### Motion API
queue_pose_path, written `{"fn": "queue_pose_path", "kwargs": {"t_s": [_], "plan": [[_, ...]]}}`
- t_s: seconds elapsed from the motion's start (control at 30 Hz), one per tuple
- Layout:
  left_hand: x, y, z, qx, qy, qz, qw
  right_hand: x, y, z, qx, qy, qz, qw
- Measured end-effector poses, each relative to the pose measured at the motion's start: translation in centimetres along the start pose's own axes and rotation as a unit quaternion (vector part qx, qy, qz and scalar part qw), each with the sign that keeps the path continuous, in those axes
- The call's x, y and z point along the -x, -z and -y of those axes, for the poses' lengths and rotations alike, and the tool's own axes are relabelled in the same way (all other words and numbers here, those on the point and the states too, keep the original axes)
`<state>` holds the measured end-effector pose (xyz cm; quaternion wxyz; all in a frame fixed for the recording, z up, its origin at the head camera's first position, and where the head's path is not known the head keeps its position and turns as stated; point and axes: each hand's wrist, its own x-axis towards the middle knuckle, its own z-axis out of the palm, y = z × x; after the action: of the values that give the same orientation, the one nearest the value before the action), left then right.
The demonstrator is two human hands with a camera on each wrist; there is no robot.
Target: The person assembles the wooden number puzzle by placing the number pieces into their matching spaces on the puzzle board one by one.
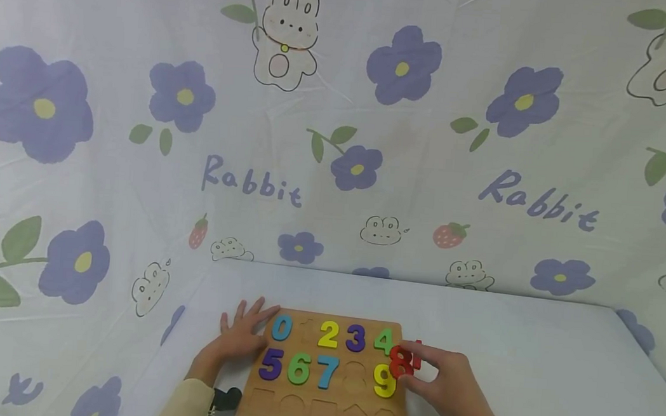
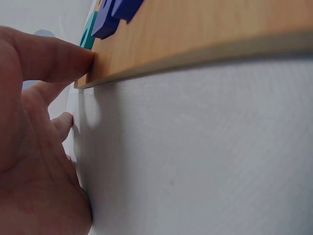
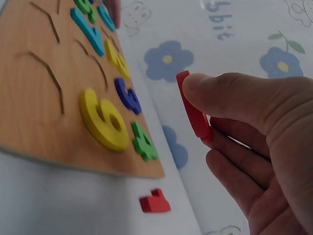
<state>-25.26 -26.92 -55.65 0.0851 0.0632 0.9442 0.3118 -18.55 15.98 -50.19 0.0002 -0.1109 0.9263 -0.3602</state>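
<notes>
Between the thumb and fingers of my right hand (image 1: 455, 388) is a red number 8 (image 1: 401, 362), pinched and raised over the right edge of a wooden number board (image 1: 321, 398). The right wrist view shows that red 8 (image 3: 195, 115) edge-on. A red number 1 (image 3: 155, 201) lies on the table just beyond the board's right edge. My left hand (image 1: 240, 337) rests at the board's upper left, fingers spread, thumb touching the board's edge. Seated pieces include a blue 0 (image 1: 282, 328), a yellow 9 (image 1: 380, 381) and a green 4 (image 1: 383, 341). The slots for 1 and 8 are bare.
Shaped recesses (image 1: 292, 404) run along the board's near row. A white table surface (image 1: 507, 358) extends to the right. Behind it hangs a printed cloth (image 1: 332, 221) with flowers and rabbits. A black object (image 1: 227, 399) sits by the left wrist.
</notes>
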Motion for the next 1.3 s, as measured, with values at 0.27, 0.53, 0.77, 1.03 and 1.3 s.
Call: {"fn": "queue_pose_path", "kwargs": {"t_s": [0.27,0.53,0.77,1.03,1.3], "plan": [[-0.4,-0.7,0.9,0.020,-0.012,-0.011,0.9997,-0.5,-2.8,1.3,-0.019,0.030,0.029,0.9989],[-1.3,-1.6,2.4,0.003,-0.005,-0.015,0.9999,-1.2,-4.9,2.0,-0.017,0.089,0.063,0.9939],[-1.4,-1.6,2.4,0.000,-0.005,-0.017,0.9999,-1.6,-6.0,2.7,-0.016,0.078,0.096,0.9922],[-1.0,-1.3,2.2,0.012,-0.004,-0.010,0.9999,-2.1,-7.1,2.8,0.012,0.063,0.125,0.9901],[-1.5,-1.7,2.8,-0.006,-0.002,-0.014,0.9999,-2.1,-7.9,2.8,0.026,0.060,0.136,0.9885]]}}
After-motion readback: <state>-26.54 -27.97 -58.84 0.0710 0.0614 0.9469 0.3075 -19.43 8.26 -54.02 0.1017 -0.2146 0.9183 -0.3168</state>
